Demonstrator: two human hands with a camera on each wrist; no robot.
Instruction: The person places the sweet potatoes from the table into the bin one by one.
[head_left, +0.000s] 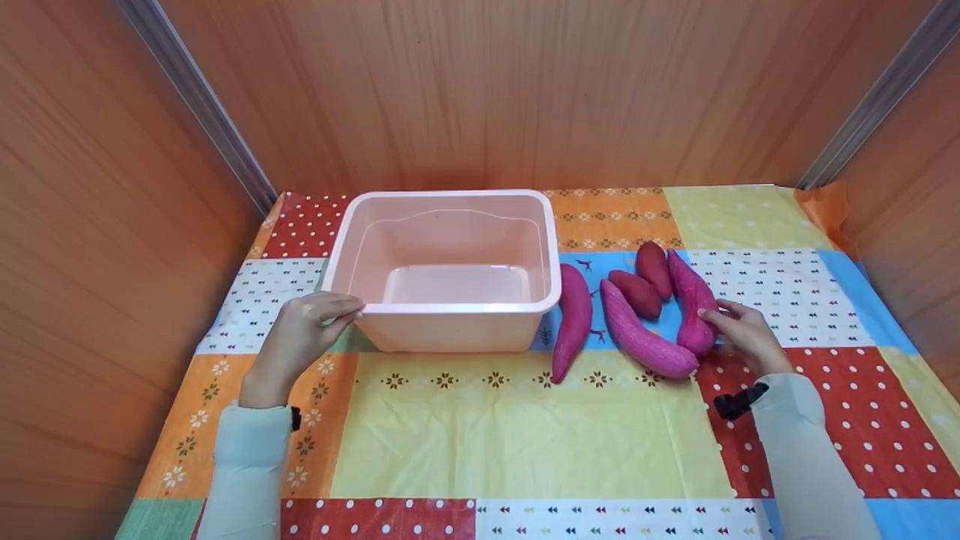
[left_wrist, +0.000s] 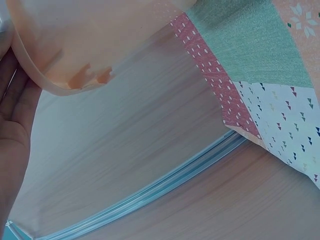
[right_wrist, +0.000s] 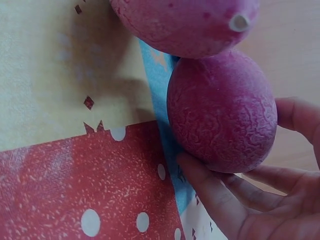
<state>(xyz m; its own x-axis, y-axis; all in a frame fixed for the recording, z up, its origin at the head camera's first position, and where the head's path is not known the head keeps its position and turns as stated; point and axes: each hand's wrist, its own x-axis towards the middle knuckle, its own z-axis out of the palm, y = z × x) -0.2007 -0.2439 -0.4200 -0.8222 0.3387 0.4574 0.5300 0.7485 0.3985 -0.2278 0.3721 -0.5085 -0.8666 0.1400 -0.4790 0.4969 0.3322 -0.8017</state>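
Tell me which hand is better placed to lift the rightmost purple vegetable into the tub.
The right hand, I'd judge: its grip is around that vegetable. The left hand's grip is on the near left corner of the tub, well away from the vegetable.

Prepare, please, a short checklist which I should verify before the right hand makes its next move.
1. Left hand grips the tub by its rim: ok.
2. Tub upright: ok.
3. Tub floor bare: ok, nothing shows on it.
4. Right hand holds the rightmost sweet potato: ok, fingers and thumb around its thick end.
5. That one free of the long neighbour: cannot tell, they overlap in view.
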